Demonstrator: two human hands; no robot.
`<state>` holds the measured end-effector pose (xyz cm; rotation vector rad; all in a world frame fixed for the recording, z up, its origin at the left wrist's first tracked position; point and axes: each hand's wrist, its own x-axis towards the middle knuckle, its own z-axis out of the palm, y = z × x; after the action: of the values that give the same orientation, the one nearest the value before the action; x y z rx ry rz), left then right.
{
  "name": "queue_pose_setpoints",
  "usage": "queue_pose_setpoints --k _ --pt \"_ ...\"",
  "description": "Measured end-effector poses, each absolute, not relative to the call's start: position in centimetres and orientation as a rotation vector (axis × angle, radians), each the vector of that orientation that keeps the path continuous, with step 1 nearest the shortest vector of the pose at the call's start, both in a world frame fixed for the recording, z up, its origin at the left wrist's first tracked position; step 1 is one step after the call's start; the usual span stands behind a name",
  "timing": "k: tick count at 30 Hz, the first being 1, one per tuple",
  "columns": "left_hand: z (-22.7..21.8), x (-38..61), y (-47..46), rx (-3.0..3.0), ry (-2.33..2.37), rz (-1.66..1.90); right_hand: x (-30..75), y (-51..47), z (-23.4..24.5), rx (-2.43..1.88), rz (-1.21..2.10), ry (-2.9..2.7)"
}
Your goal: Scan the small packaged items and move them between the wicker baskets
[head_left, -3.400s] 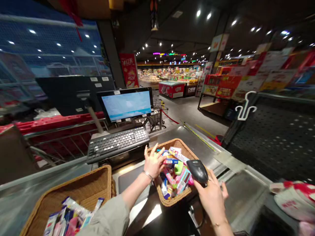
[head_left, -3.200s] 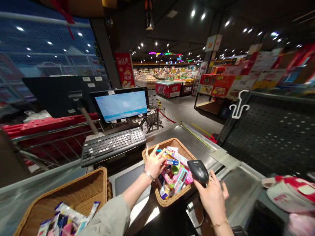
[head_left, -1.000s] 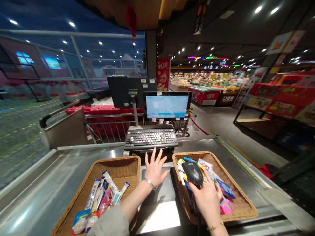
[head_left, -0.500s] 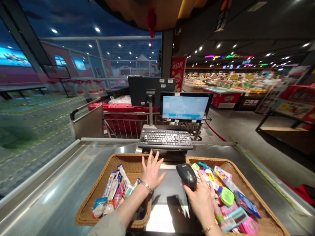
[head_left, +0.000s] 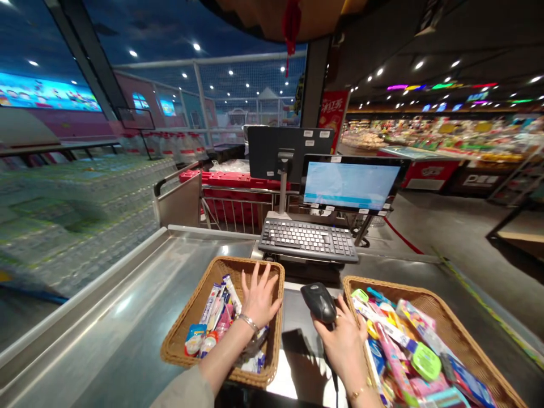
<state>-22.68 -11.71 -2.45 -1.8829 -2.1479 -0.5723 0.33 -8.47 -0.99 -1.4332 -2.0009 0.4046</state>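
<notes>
My right hand (head_left: 346, 340) is wrapped round a black handheld barcode scanner (head_left: 318, 302), its cable hanging down below. Over the right part of the left wicker basket (head_left: 170, 343) is my left hand (head_left: 260, 300), fingers spread, holding nothing. Inside that basket lie wrapped candy sticks (head_left: 216, 303) and a blue packet (head_left: 195, 334). Just right of the scanner hand, a second wicker basket (head_left: 471, 334) is heaped with colourful packaged goods, among them a green-lidded container (head_left: 426, 361). Whether my left hand touches anything in its basket, I cannot tell.
A black keyboard (head_left: 308, 238) sits behind the baskets, below a lit monitor (head_left: 351, 186) and a second screen (head_left: 289, 150) seen from its back. The metal counter (head_left: 127, 306) has a raised edge at left. Trolleys (head_left: 238, 204) stand beyond.
The view has swung left, so the counter things sit further right. My left hand has come over the left basket. The scanner stays in my right hand, now more left of the right basket.
</notes>
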Motion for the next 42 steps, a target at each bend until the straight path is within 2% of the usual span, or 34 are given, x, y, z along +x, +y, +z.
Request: queue_pose_setpoints --k 20,33,42 --pt "-4.5 -28.8 -16.2 -1.766 -2.402 -0.367 -3.2 -8.6 -1.6 -1.359 0.606 -2.079" --pt "-4.9 -33.0 -18.2 -1.723 -2.542 -0.113 -3.7 -8.7 -2.3 -1.292 0.584 -2.137" --pt "-5.9 -35.5 -18.4 -1.868 -2.442 -0.002 -3.5 -8.8 -2.6 -1.323 0.583 -2.151"
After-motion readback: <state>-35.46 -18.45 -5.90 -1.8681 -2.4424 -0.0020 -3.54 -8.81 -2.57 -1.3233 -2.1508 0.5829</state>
